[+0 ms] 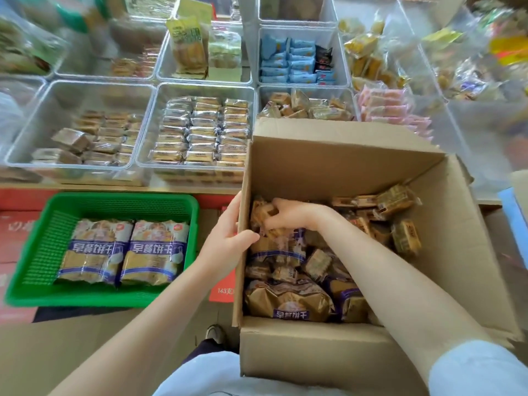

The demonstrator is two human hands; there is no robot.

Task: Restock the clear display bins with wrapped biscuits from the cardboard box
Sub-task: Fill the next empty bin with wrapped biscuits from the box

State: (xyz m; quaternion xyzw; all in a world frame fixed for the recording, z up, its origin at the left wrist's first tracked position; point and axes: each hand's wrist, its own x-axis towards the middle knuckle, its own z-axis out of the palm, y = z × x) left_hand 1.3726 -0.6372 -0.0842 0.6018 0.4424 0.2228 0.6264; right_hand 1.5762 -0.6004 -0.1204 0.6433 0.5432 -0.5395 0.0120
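Wrapped biscuits (267,217) are lying under my right hand (288,214) fingers, which are curling around several inside the cardboard box (328,164). My left hand (228,238) fingers are gripping its wall. Light, crinkly, probably slippery and brittle; I'm taking them by the middles.

Bright even light; soft shadows; edges blurred, wide-angle warped

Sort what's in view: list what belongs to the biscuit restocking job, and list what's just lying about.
Belongs to the job:
cardboard box
wrapped biscuits in it
clear display bins
right hand gripping biscuits in the box
left hand holding the box wall

Just lying about:
green basket with two large packs
blue packets
pink packets
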